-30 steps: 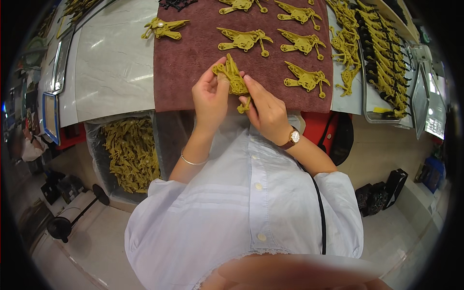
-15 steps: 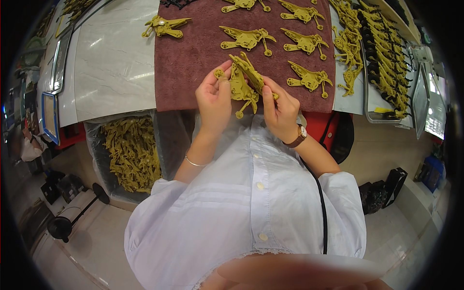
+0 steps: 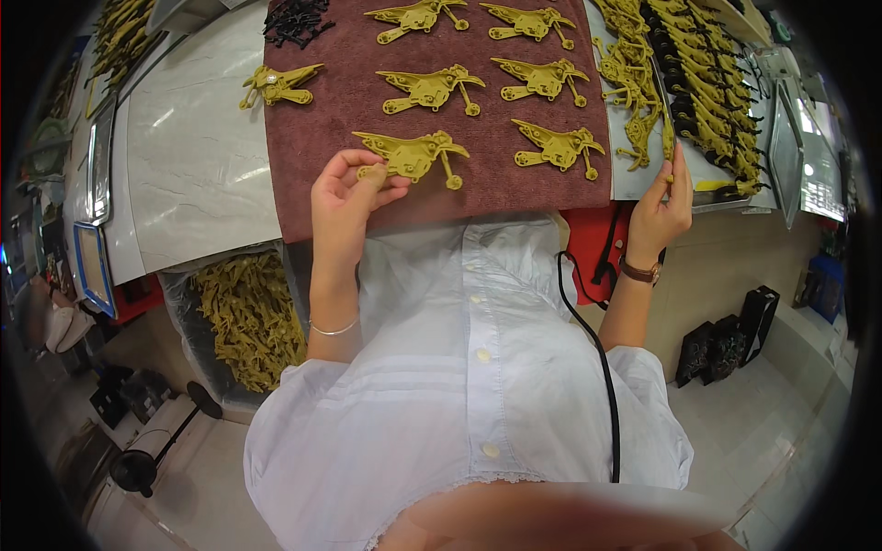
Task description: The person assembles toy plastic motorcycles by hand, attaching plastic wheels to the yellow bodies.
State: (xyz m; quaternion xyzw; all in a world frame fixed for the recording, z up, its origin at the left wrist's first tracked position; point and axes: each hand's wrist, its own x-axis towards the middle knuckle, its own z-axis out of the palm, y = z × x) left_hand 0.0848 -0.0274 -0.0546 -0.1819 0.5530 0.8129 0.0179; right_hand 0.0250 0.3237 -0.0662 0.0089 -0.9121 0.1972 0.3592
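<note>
Left hand [image 3: 340, 207] and right hand [image 3: 661, 216] have moved apart: left fingers clamp a bird-shaped olive piece [image 3: 413, 156] over the near part of the maroon cloth [image 3: 308, 138], near similar pieces [image 3: 556, 146]; right fingers clamp a narrow olive piece [image 3: 668, 145] beside loose olive parts [image 3: 632, 96] on the counter's right

I count six beaked yellow parts [image 3: 542, 81] fully in view over one maroon cloth [image 3: 354, 101], one folded yellow part [image 3: 283, 85], two hands [image 3: 342, 197], one wristwatch [image 3: 640, 270], one bracelet [image 3: 333, 329], one black heap [image 3: 296, 23]

bright, fairly even light | glare streaks on pale tabletop [image 3: 200, 151] | fisheye-curved edges, black corners | lower edge blurred
</note>
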